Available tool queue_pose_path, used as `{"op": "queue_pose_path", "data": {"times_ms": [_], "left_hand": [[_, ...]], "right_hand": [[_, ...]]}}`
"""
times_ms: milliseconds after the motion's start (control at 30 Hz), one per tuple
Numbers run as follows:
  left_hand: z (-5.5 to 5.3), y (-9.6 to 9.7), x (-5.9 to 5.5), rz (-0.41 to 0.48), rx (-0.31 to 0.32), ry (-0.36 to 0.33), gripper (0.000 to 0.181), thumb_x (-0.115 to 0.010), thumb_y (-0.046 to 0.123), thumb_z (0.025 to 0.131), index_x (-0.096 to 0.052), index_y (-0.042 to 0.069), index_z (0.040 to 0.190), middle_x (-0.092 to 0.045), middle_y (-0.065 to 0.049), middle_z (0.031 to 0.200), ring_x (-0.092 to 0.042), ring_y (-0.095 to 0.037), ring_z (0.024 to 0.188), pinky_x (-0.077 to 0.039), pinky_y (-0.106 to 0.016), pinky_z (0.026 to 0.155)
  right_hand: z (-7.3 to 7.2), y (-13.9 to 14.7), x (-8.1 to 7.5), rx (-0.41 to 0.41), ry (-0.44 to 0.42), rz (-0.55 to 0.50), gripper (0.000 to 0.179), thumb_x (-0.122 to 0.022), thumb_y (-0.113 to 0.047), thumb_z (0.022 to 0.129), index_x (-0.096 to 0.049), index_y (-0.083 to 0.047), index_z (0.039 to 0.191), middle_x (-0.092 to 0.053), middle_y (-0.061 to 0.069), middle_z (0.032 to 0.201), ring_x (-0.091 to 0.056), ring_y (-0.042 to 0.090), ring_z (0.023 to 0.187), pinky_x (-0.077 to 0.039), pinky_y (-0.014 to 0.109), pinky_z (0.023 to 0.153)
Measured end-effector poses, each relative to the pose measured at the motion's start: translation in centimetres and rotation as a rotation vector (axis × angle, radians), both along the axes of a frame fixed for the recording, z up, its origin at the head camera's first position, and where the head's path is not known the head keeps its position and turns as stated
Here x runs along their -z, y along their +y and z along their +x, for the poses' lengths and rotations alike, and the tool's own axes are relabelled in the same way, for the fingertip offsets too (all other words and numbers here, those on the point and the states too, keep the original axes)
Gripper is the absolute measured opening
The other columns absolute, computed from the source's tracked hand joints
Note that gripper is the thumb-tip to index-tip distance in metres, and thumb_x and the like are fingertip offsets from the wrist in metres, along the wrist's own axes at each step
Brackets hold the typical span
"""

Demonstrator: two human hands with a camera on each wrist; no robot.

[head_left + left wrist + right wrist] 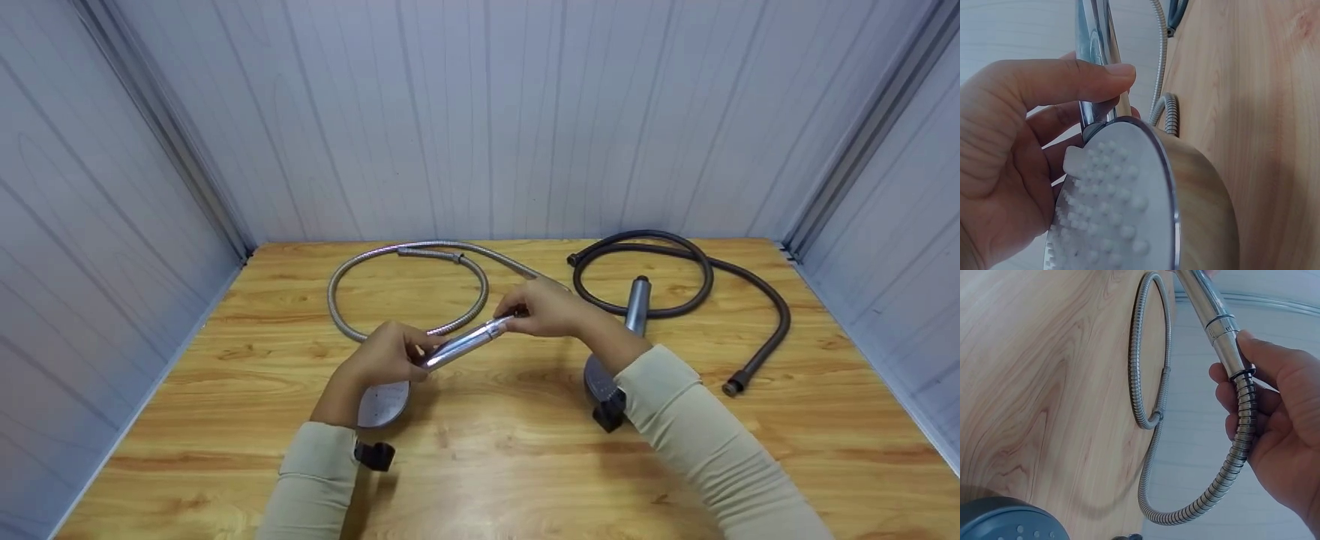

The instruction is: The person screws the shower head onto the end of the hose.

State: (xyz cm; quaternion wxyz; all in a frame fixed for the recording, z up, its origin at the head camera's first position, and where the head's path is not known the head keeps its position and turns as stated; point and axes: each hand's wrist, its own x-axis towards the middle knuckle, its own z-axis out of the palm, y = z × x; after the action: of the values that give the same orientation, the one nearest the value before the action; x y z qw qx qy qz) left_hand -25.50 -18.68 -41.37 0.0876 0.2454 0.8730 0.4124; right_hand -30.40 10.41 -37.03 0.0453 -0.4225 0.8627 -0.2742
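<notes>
A chrome handheld shower head (1112, 191) is held up over the table by both hands. My left hand (386, 354) grips its handle (456, 349) just above the round white face with its raised nubs. At the other end of the handle, my right hand (546, 309) pinches the conical end fitting (1229, 353) of the silver metal hose (1207, 498). In the right wrist view the fitting lines up with the handle's end and meets it. From there the hose curves down and loops over the table behind the hands.
A grey shower head (637, 304) lies on the wooden table (487, 480) by the right forearm, its face partly hidden by the sleeve. Behind it a dark hose (772, 296) is coiled, one end toward the right. Pale panel walls (480, 120) enclose the back and sides.
</notes>
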Motion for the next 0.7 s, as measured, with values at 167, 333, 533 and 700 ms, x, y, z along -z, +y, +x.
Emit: {"op": "queue_pose_path", "data": {"times_ms": [167, 333, 533, 700], "left_hand": [[-0.02, -0.07, 0.22, 0.002, -0.009, -0.002, 0.052, -0.076, -0.01, 0.071, -0.071, 0.011, 0.119, -0.071, -0.001, 0.086, -0.066, -0.016, 0.077, -0.055, -0.03, 0.065], [0.01, -0.13, 0.25, 0.003, -0.001, 0.031, 0.052, -0.077, -0.011, 0.07, -0.071, 0.008, 0.118, -0.071, -0.002, 0.086, -0.067, -0.016, 0.077, -0.055, -0.031, 0.067], [0.0, -0.04, 0.07, -0.004, 0.009, 0.048, 0.051, -0.077, -0.011, 0.069, -0.072, 0.008, 0.117, -0.07, -0.003, 0.086, -0.065, -0.017, 0.077, -0.055, -0.032, 0.067], [-0.02, -0.03, -0.03, -0.022, 0.004, 0.044, 0.052, -0.078, -0.011, 0.07, -0.072, 0.009, 0.117, -0.07, -0.002, 0.085, -0.065, -0.017, 0.077, -0.055, -0.033, 0.068]], "right_hand": [[0.0, 0.07, 0.29, 0.001, 0.017, -0.027, 0.021, -0.079, -0.013, 0.082, -0.074, -0.006, 0.1, -0.069, 0.003, 0.092, -0.06, 0.013, 0.077, -0.049, 0.028, 0.068], [-0.02, 0.04, 0.47, -0.014, 0.059, -0.07, 0.022, -0.083, -0.004, 0.075, -0.071, -0.004, 0.094, -0.066, 0.006, 0.091, -0.062, 0.019, 0.08, -0.051, 0.031, 0.071], [-0.02, 0.08, 0.53, -0.009, 0.051, -0.084, 0.017, -0.081, -0.003, 0.076, -0.071, -0.006, 0.09, -0.066, 0.004, 0.088, -0.061, 0.017, 0.078, -0.051, 0.03, 0.068], [0.03, 0.08, 0.63, 0.001, 0.031, -0.092, 0.016, -0.081, -0.004, 0.077, -0.072, -0.006, 0.09, -0.067, 0.003, 0.087, -0.061, 0.016, 0.077, -0.051, 0.029, 0.067]]}}
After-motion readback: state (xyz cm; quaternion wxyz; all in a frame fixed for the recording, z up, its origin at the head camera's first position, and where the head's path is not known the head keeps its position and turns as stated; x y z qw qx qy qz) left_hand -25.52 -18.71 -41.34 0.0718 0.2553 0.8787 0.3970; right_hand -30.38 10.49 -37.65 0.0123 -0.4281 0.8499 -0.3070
